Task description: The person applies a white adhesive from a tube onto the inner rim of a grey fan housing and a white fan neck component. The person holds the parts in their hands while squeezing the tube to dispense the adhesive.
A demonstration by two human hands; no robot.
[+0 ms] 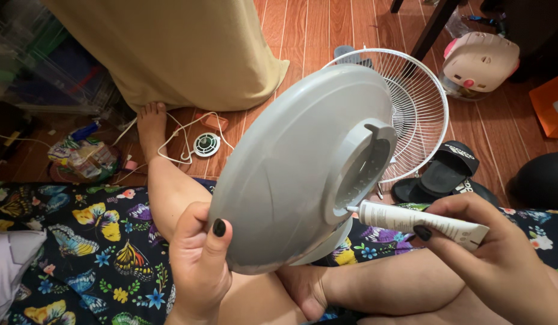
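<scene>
Filling the middle of the view, a round grey plastic fan cover (291, 174) is held tilted above the person's crossed bare legs, its raised central ring (364, 168) turned toward the right. Under the legs lies a dark butterfly-print bedspread (74, 241), which meets the red-brown wooden floor (303, 30) along its far edge. A beige curtain (170, 48) hangs down onto the floor at the far left. Behind the cover, a white wire fan grille (417, 108) rests on the floor, partly hidden by the cover. Just beside the grille's near right edge lies a pair of black slide sandals (447, 171). Further right, near the far right corner of the floor, sits a pink and cream plastic case (480, 60).

The left hand (197, 265) grips the cover's lower rim, thumb pressed on the front face and fingers wrapped behind. The right hand (501, 253) pinches a small white tube (420, 221) between thumb and fingers, with the tube's nozzle touching the lower edge of the central ring. Beyond the left leg, a small round white part (206, 144) lies on the floor among loose white cable (176, 147).
</scene>
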